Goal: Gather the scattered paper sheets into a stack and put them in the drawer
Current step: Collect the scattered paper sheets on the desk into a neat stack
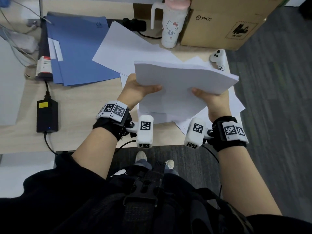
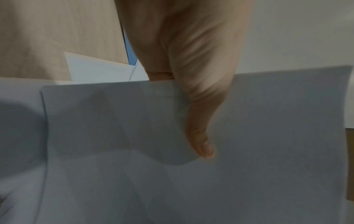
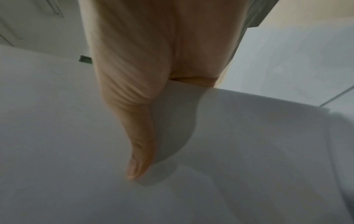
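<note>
A thick stack of white paper sheets [image 1: 184, 78] is lifted above the desk. My left hand [image 1: 140, 89] pinches its near left edge, thumb on top and fingers hidden beneath. On the near right edge my right hand [image 1: 211, 97] holds it the same way. The left wrist view shows my left hand [image 2: 191, 106] with the thumb pressed flat on the stack [image 2: 268, 136]; the right wrist view shows my right hand [image 3: 138, 121] likewise on the stack [image 3: 249, 151]. Loose sheets [image 1: 128, 48] still lie spread on the desk [image 1: 84, 107] under and behind the stack. No drawer is in view.
A blue folder [image 1: 77, 51] lies at the back left, a black power adapter [image 1: 47, 115] with its cable nearer. A white tumbler [image 1: 172, 26] and a cardboard box [image 1: 224, 22] stand at the back. A white controller [image 1: 217, 58] lies at the right edge, with grey floor [image 1: 278, 115] beyond.
</note>
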Available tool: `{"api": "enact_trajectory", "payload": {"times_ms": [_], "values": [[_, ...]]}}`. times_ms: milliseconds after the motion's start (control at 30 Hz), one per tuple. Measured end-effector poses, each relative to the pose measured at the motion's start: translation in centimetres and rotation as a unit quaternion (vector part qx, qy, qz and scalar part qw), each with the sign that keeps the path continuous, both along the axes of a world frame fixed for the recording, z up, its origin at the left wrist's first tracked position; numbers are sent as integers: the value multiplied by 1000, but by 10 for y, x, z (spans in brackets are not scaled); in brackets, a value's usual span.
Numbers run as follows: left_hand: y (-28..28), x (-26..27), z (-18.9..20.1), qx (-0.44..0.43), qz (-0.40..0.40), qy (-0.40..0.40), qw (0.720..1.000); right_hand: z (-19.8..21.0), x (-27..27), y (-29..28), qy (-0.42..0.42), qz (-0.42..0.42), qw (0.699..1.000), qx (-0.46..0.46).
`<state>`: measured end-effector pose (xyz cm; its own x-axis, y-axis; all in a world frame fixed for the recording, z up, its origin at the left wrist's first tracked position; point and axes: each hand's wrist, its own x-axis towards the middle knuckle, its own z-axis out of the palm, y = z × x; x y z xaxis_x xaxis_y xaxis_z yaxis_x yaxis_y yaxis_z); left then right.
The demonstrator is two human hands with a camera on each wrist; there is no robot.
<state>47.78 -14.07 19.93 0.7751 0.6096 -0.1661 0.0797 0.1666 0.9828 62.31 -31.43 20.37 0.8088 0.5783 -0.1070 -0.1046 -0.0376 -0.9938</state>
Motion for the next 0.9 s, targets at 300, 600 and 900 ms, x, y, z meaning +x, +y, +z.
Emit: {"api": "enact_trajectory", "payload": {"times_ms": [300,600,900], "values": [[3,-7,-9,-12,0,-21,1000,-6,6,0,-2,30,999,-19],[4,-11,-35,-24,-10,59,998,-52,0,-1,25,54,996,-68],[4,-9,-45,-22,-4,79,997,-62,-2,0,38,22,996,-81]]}}
